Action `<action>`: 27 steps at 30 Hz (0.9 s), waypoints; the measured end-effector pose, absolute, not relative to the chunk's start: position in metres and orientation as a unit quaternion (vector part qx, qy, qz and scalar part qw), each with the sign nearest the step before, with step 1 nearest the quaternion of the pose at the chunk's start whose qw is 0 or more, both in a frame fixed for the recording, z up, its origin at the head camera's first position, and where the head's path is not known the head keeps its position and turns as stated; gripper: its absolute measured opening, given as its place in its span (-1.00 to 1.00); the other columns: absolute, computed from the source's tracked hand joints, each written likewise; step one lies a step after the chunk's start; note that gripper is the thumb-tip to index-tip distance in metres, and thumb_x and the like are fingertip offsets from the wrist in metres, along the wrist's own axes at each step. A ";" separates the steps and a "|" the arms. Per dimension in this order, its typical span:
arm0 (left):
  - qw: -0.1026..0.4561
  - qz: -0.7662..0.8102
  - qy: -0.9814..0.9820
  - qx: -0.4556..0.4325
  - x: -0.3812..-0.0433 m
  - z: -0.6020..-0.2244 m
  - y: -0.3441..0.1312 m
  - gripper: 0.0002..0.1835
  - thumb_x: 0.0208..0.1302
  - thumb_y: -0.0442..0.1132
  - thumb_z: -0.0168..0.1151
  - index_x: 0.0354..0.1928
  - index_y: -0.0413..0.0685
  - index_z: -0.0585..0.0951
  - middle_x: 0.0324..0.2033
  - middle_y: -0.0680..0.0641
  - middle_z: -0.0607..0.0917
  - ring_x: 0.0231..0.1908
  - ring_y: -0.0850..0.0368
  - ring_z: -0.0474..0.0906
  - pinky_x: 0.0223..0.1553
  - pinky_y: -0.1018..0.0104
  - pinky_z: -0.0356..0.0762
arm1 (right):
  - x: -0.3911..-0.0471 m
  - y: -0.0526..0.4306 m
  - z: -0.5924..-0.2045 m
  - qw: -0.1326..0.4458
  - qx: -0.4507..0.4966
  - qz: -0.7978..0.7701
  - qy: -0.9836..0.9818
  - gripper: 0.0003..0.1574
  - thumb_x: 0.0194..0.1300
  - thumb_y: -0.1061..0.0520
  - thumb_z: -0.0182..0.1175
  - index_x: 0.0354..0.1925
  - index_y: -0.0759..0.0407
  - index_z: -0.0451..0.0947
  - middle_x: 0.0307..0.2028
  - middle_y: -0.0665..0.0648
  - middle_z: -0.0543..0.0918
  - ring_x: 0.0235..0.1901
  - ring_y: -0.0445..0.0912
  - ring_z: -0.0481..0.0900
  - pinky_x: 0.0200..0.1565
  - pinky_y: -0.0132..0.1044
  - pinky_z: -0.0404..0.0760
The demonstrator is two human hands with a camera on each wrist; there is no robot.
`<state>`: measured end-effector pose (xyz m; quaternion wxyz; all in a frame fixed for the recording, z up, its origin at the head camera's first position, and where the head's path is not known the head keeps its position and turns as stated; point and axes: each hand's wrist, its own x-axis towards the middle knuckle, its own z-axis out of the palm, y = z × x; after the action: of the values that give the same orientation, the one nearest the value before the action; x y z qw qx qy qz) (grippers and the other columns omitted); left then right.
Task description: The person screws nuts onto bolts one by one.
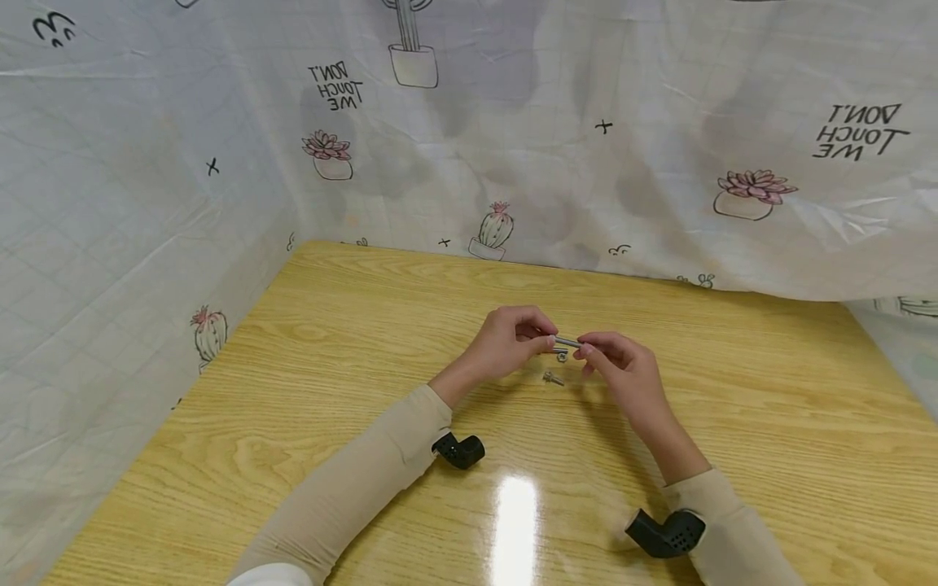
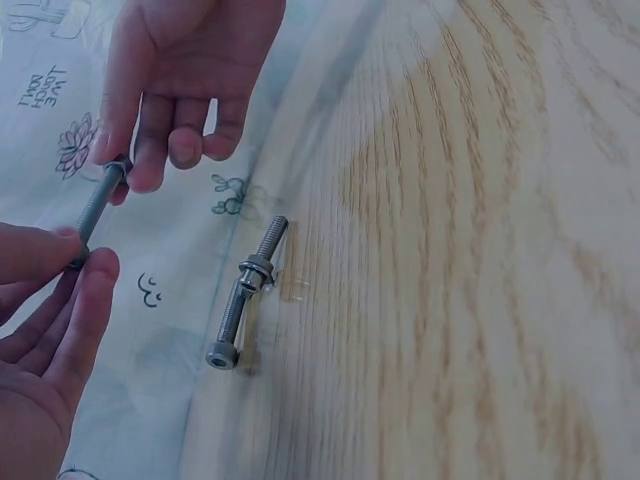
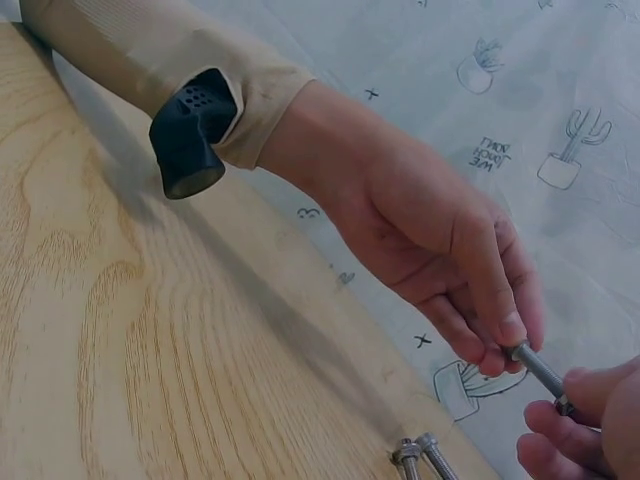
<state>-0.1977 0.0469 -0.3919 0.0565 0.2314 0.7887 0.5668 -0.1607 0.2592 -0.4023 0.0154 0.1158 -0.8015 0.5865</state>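
Note:
A grey metal bolt is held above the table between both hands, its threaded shank bare in the middle. My left hand pinches one end between thumb and fingers. At the other end, the right hand has thumb and fingertips on the bolt, where a dark nut shows in the right wrist view. Below the hands a bolt carrying a nut and washer lies on the wood. Close to it is a socket-head bolt. In the head view the left fingers partly hide one of these.
The wood-grain table extends around the hands. Behind and to the left hangs a pale printed sheet with plant drawings. A black wrist camera is on the left sleeve, another on the right. Light glares off the table's front.

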 end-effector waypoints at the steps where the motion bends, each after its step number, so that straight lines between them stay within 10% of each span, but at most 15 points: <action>1: 0.058 0.567 0.788 0.232 -0.197 -0.392 0.046 -0.86 0.29 -0.33 0.26 -0.13 -0.17 0.65 -0.17 -0.08 0.69 -0.20 0.09 0.70 -0.20 0.44 0.62 | -0.160 0.259 -0.403 0.017 0.115 0.584 -0.803 -0.62 0.43 0.05 0.10 0.00 0.34 0.55 -0.31 -0.07 0.70 -0.37 -0.11 0.64 -0.18 -0.41 0.62; 27: 0.060 0.600 0.760 0.244 -0.194 -0.397 0.044 -0.82 0.39 -0.24 0.14 -0.10 -0.19 0.60 -0.22 -0.27 0.69 -0.22 -0.14 0.69 -0.14 -0.07 0.62 | -0.155 0.254 -0.407 0.039 0.108 0.598 -0.794 -0.61 0.42 0.04 0.12 -0.02 0.34 0.59 -0.38 -0.12 0.72 -0.45 -0.09 0.64 -0.20 -0.42 0.63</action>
<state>-0.1942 0.0439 -0.3966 0.0598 0.2441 0.7597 0.5997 -0.1547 0.2541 -0.4074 0.0389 0.1085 -0.7935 0.5975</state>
